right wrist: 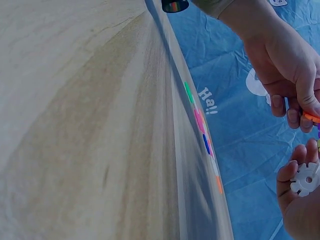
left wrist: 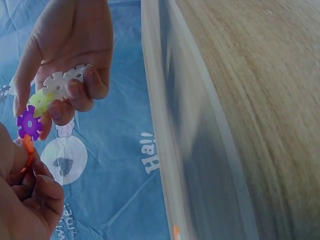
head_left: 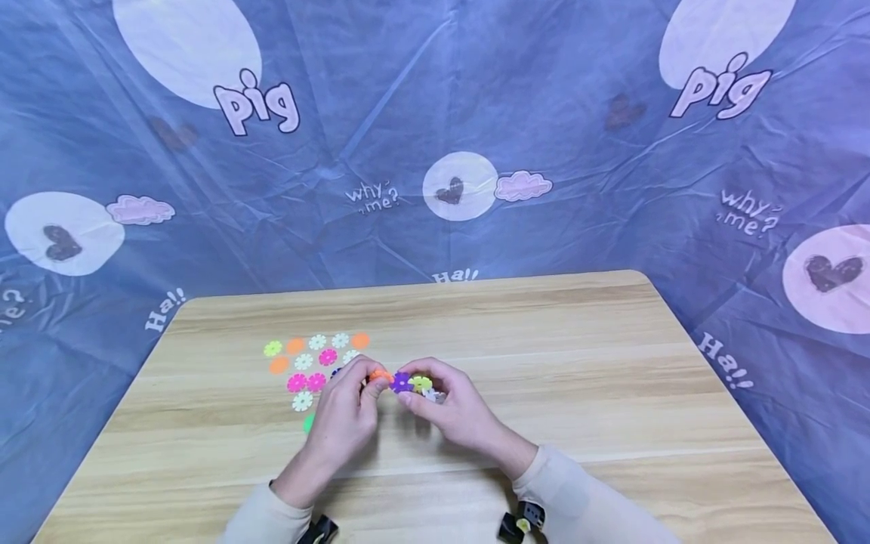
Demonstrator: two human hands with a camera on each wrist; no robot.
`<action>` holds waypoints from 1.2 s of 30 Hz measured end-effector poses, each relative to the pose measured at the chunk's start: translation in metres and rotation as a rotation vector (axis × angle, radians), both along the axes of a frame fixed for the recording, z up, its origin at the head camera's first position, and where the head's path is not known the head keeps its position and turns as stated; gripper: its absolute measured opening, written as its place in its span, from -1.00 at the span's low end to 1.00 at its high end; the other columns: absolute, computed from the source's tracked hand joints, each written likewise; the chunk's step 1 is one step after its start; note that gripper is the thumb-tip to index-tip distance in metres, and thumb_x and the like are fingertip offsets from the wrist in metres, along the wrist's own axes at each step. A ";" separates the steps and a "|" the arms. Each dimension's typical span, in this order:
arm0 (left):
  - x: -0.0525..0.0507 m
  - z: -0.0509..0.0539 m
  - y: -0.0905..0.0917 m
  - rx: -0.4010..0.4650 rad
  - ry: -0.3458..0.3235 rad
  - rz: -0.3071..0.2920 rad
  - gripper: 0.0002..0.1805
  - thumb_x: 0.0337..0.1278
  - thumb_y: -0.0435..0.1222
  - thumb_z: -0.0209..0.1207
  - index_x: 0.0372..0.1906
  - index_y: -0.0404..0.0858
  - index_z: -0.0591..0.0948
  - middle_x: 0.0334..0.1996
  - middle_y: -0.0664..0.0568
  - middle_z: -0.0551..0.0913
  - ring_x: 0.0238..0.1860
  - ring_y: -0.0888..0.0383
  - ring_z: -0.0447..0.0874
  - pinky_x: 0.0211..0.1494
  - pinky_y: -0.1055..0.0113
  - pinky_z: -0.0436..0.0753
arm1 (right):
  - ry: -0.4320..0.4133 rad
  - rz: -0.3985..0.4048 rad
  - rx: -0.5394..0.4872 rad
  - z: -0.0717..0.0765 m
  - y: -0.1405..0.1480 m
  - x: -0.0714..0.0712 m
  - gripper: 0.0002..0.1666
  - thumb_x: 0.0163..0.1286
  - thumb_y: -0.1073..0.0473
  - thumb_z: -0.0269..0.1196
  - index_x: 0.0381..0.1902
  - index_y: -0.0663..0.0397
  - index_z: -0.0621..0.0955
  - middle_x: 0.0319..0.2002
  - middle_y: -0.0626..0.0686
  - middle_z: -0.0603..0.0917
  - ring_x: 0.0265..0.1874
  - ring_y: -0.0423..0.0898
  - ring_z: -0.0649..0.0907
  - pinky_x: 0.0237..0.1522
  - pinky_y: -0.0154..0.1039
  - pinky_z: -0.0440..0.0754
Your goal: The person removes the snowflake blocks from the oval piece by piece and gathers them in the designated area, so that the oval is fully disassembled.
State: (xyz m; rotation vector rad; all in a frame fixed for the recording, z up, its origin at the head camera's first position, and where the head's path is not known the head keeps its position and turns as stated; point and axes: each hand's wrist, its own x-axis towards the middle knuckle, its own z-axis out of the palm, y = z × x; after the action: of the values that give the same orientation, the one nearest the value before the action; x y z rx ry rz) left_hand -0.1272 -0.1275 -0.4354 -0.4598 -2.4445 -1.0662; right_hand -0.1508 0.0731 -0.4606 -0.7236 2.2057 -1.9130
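In the head view my left hand (head_left: 345, 406) pinches an orange notched disc (head_left: 381, 375) between thumb and fingers. The orange disc meets the edge of a purple snowflake disc (left wrist: 30, 123), standing at an angle to it. My right hand (head_left: 464, 408) grips a short chain: the purple disc, a yellow-green disc (left wrist: 41, 101) and white discs (left wrist: 59, 85) joined edge to edge. In the left wrist view the right hand's curled fingers lie over the white discs. One white disc (right wrist: 305, 179) shows in the right wrist view. Both hands are raised above the table.
Several loose discs lie flat on the wooden table (head_left: 578, 363) left of the hands, among them a pink disc (head_left: 328, 357), an orange disc (head_left: 279, 365) and a green disc (head_left: 309, 423) partly hidden by the left hand. A blue printed cloth (head_left: 381, 113) hangs behind the table.
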 end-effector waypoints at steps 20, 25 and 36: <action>-0.018 0.004 -0.024 0.080 -0.311 0.047 -0.96 0.35 -0.31 0.43 -0.16 -0.15 0.83 -0.39 0.07 0.77 -0.39 0.23 0.56 -0.33 0.42 0.57 | 0.003 -0.033 0.035 0.000 0.007 -0.002 -0.62 0.49 0.16 0.41 0.23 0.00 0.68 0.11 0.01 0.79 0.01 -0.14 0.73 0.11 -0.23 0.69; -0.029 0.006 -0.029 -0.048 -0.362 0.043 -0.84 0.48 -0.36 0.32 0.02 -0.27 0.81 -0.23 -0.03 0.84 -0.28 0.17 0.71 -0.12 0.23 0.73 | 0.013 -0.034 0.021 -0.001 0.007 -0.002 -0.62 0.50 0.16 0.40 0.23 -0.01 0.68 0.10 0.01 0.79 0.02 -0.15 0.72 0.11 -0.24 0.67; -0.060 0.002 -0.032 -0.114 -0.469 0.085 -0.86 0.41 -0.35 0.38 -0.03 -0.27 0.79 -0.23 -0.02 0.84 -0.22 0.10 0.76 -0.13 0.20 0.70 | 0.008 -0.038 0.029 -0.001 0.008 0.000 -0.62 0.49 0.18 0.40 0.22 0.00 0.68 0.10 0.02 0.79 -0.01 -0.16 0.72 0.06 -0.25 0.69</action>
State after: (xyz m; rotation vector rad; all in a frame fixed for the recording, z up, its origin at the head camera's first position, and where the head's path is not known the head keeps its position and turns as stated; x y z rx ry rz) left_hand -0.1876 -0.1591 -0.4333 -0.1462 -2.9140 -1.1007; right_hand -0.1512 0.0810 -0.4618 -0.6910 2.2631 -1.8943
